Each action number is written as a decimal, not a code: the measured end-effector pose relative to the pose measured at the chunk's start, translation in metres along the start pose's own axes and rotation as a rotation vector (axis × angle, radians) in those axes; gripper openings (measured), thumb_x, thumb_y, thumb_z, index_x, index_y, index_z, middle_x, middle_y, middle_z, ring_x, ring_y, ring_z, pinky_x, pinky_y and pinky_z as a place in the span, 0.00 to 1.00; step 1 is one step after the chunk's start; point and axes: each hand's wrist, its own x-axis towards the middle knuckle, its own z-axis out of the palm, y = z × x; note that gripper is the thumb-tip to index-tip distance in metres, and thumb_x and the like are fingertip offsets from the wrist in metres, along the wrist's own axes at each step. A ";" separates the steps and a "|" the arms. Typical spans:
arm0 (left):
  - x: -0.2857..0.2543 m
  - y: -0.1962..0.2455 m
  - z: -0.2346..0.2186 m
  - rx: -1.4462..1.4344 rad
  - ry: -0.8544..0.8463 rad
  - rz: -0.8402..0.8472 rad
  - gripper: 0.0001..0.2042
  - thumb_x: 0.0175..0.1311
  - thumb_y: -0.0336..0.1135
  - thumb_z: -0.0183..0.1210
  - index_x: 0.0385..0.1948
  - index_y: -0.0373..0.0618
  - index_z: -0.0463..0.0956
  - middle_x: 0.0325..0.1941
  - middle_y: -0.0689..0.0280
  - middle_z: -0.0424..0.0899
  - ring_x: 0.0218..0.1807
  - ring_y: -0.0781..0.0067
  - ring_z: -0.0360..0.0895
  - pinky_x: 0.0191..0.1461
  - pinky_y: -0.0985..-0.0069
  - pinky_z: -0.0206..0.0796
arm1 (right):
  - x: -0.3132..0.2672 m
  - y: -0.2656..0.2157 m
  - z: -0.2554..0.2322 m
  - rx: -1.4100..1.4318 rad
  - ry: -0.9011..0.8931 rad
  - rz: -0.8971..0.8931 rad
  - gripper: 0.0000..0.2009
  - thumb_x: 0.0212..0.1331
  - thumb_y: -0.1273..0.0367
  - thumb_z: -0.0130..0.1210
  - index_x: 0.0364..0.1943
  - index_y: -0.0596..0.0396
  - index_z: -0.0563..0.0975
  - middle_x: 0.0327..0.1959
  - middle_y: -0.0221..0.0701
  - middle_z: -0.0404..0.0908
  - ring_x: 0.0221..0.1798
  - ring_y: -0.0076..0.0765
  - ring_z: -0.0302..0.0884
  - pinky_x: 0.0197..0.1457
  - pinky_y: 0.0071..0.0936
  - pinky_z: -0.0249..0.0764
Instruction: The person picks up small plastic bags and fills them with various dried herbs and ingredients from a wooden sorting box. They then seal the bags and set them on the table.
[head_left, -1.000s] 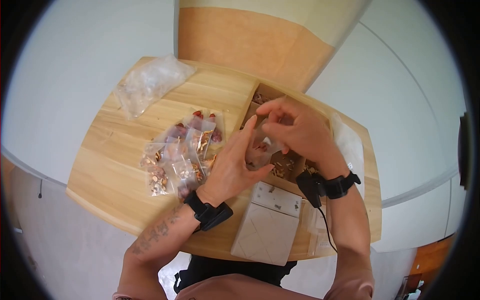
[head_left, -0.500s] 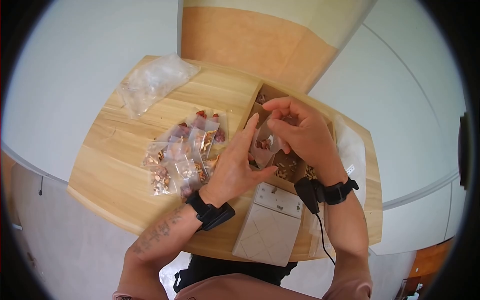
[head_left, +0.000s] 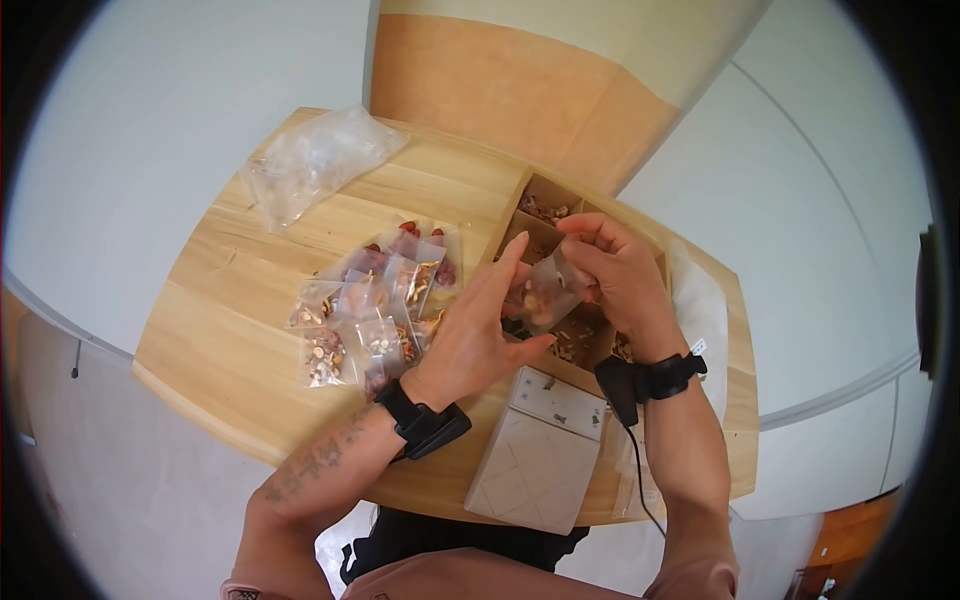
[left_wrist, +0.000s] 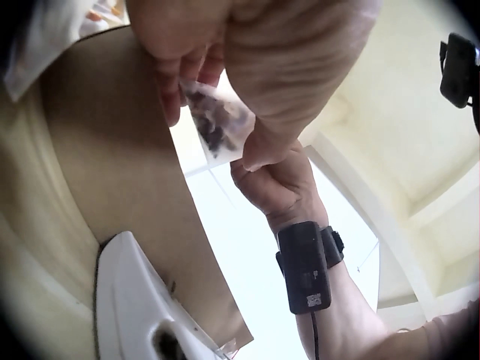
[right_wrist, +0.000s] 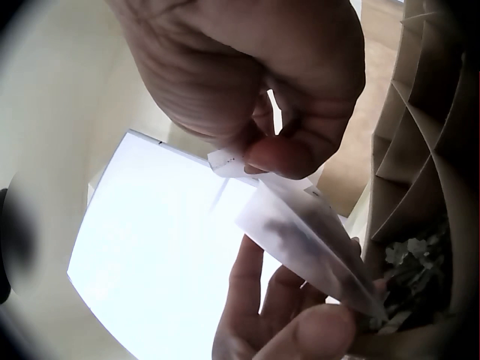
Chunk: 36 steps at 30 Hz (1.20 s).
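Note:
Over the compartment box, my right hand [head_left: 622, 280] pinches the top edge of a small clear plastic bag [head_left: 545, 292] between thumb and fingers. Pale and reddish-brown dried pieces show inside the bag. It hangs tilted toward my left hand [head_left: 468, 335], whose fingers are spread, with the thumb stretched out below. In the right wrist view the left fingers [right_wrist: 281, 296] lie right beside the bag's lower part. From the left wrist, the bag [left_wrist: 217, 120] shows between the left fingers and thumb, with darker pieces low in it.
A divided box [head_left: 515, 215] holds dried pieces in its compartments. Several filled bags [head_left: 365, 310] lie to the left on the table [head_left: 215, 320]. A large clear plastic bag [head_left: 320, 160] sits at the back left, and a white flat device [head_left: 535, 450] lies in front of the box.
My right hand has drawn back slightly to the right, and the small bag has tilted, showing more of its contents. The left hand has stayed nearly in place.

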 end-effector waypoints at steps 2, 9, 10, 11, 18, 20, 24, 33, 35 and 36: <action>0.001 0.000 -0.001 -0.014 -0.014 -0.002 0.51 0.47 0.27 0.75 0.74 0.42 0.50 0.58 0.59 0.73 0.58 0.67 0.74 0.53 0.71 0.76 | -0.003 -0.003 0.002 0.034 0.005 -0.003 0.11 0.62 0.75 0.57 0.48 0.61 0.77 0.29 0.24 0.76 0.23 0.16 0.67 0.23 0.18 0.64; 0.000 0.002 0.000 0.046 0.015 -0.003 0.50 0.47 0.29 0.75 0.74 0.41 0.52 0.57 0.57 0.73 0.57 0.67 0.74 0.53 0.72 0.75 | -0.014 -0.009 0.020 -0.001 0.058 -0.024 0.09 0.63 0.74 0.56 0.46 0.61 0.77 0.25 0.25 0.74 0.22 0.18 0.68 0.24 0.18 0.65; 0.000 0.003 0.000 0.048 0.011 -0.003 0.49 0.47 0.29 0.75 0.73 0.42 0.53 0.56 0.57 0.74 0.57 0.67 0.74 0.53 0.72 0.74 | -0.016 -0.009 0.024 0.001 0.063 -0.027 0.09 0.63 0.74 0.56 0.46 0.61 0.77 0.25 0.25 0.74 0.22 0.18 0.68 0.24 0.18 0.65; 0.000 0.004 0.000 0.051 0.008 -0.003 0.48 0.47 0.30 0.75 0.73 0.42 0.54 0.56 0.57 0.74 0.56 0.67 0.74 0.53 0.72 0.74 | -0.018 -0.009 0.029 0.004 0.066 -0.030 0.09 0.63 0.74 0.56 0.46 0.61 0.76 0.24 0.25 0.74 0.22 0.19 0.69 0.24 0.18 0.65; 0.000 0.004 -0.002 0.069 0.069 0.079 0.42 0.51 0.28 0.72 0.70 0.42 0.58 0.56 0.56 0.75 0.52 0.66 0.78 0.53 0.73 0.72 | -0.023 -0.009 0.036 0.081 0.118 -0.092 0.09 0.64 0.74 0.55 0.47 0.61 0.76 0.24 0.25 0.74 0.21 0.19 0.68 0.24 0.18 0.64; 0.001 0.006 -0.004 0.078 0.100 0.117 0.40 0.52 0.26 0.70 0.69 0.42 0.60 0.57 0.54 0.75 0.53 0.65 0.78 0.54 0.73 0.72 | -0.023 -0.010 0.035 0.100 0.111 -0.103 0.09 0.64 0.74 0.55 0.47 0.61 0.76 0.24 0.25 0.74 0.21 0.18 0.68 0.24 0.17 0.64; 0.004 0.009 -0.015 0.076 0.094 0.043 0.36 0.53 0.24 0.68 0.67 0.41 0.64 0.59 0.54 0.76 0.59 0.65 0.76 0.56 0.71 0.73 | -0.021 -0.013 0.037 0.093 0.097 -0.115 0.09 0.64 0.74 0.54 0.47 0.61 0.76 0.25 0.25 0.74 0.20 0.18 0.68 0.23 0.17 0.63; 0.004 0.041 -0.095 0.085 0.034 -0.084 0.37 0.54 0.24 0.69 0.69 0.46 0.64 0.64 0.62 0.75 0.63 0.70 0.74 0.59 0.71 0.72 | -0.005 -0.013 0.061 0.075 0.004 -0.084 0.12 0.62 0.74 0.54 0.48 0.63 0.76 0.28 0.25 0.76 0.21 0.17 0.68 0.24 0.17 0.65; -0.005 0.044 -0.110 0.002 0.045 -0.213 0.31 0.59 0.22 0.65 0.67 0.45 0.66 0.63 0.64 0.75 0.61 0.73 0.74 0.61 0.72 0.70 | -0.002 -0.009 0.065 0.064 -0.040 -0.096 0.12 0.62 0.75 0.53 0.48 0.64 0.76 0.28 0.25 0.77 0.21 0.16 0.68 0.24 0.17 0.65; -0.010 0.041 -0.119 -0.036 0.040 -0.266 0.30 0.61 0.22 0.64 0.67 0.44 0.67 0.63 0.64 0.76 0.60 0.74 0.74 0.61 0.72 0.70 | -0.001 -0.006 0.066 0.057 -0.062 -0.102 0.12 0.62 0.75 0.53 0.49 0.64 0.76 0.29 0.25 0.77 0.21 0.16 0.68 0.23 0.17 0.65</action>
